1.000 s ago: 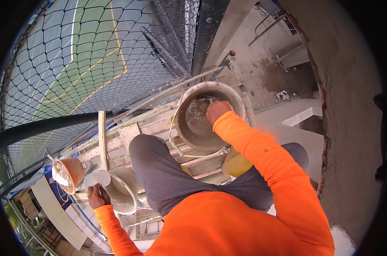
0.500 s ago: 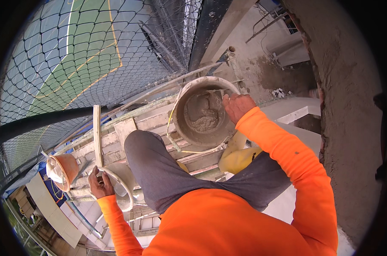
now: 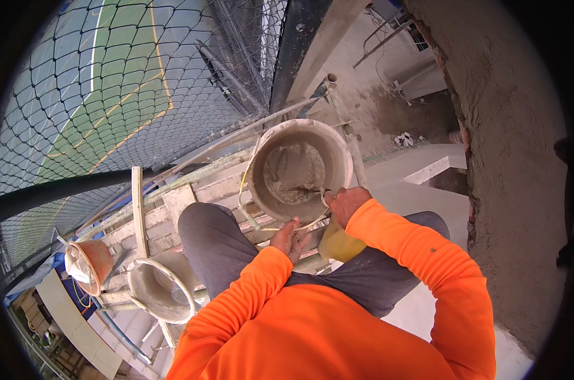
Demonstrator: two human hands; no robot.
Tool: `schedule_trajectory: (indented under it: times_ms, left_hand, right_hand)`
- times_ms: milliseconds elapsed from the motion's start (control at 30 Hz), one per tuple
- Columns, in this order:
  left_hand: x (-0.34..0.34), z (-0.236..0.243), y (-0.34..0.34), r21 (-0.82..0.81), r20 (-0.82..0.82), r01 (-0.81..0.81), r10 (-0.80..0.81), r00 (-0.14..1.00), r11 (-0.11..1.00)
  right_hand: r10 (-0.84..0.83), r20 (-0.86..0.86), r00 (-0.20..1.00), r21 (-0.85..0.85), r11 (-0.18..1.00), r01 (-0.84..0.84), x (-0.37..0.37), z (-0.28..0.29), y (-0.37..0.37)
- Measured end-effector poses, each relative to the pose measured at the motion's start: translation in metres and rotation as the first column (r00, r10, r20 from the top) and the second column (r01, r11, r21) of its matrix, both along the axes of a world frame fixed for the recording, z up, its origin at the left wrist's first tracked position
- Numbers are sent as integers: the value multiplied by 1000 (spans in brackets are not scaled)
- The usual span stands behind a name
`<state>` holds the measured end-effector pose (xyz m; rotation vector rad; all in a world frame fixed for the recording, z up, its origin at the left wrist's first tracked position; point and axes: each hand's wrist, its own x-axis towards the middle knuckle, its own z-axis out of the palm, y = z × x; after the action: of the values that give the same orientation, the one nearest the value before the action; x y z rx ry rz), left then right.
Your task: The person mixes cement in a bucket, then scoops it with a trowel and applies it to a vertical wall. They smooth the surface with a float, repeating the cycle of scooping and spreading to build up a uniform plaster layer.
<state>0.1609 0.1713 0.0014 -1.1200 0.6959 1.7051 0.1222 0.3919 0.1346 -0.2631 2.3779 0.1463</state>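
A grey bucket (image 3: 262, 166) stands on plank scaffolding in front of my knees, with wet mortar (image 3: 285, 174) inside. My right hand (image 3: 348, 201), at the bucket's right front rim, is closed on a tool handle (image 3: 326, 196); the tool's end is in the mortar. My left hand (image 3: 288, 240) is at the bucket's front edge by its cord handle (image 3: 242, 198), fingers loosely apart, seemingly touching the bucket. A second grey bucket (image 3: 149, 288) stands by my left leg, beside an orange bucket (image 3: 97, 259) with white material in it.
Black netting (image 3: 128, 76) and a dark rail (image 3: 71, 190) border the left, above a green court. An upright wooden batten (image 3: 139, 212) stands by the buckets. A rough plastered wall (image 3: 508, 158) rises on the right. Lower floor and debris (image 3: 403, 139) show beyond the scaffold.
My left hand has left the second bucket, where it held a grey disc, and moved to the big bucket. My right hand has moved out of the bucket and down to its front rim.
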Motion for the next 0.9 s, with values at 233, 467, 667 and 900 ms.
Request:
schedule_trajectory:
  times_ms: [233,467,667,900]
  left_hand:
    - [-5,-17,-6,-160,-308,-102,49,950,982]
    - [-55,2,-17,-312,-513,-106,-73,856,944]
    - [-87,15,14,-280,-638,-142,-74,766,950]
    - [-122,112,54,-508,-640,-2,-375,670,861]
  right_hand:
    - [-92,-298,950,60,992,115,-36,-32,35]
    - [-119,-155,981,-24,993,117,-64,-47,-5]
    - [-212,-20,977,-191,960,205,-60,-24,36]
    - [-524,17,851,-376,786,491,-5,60,85]
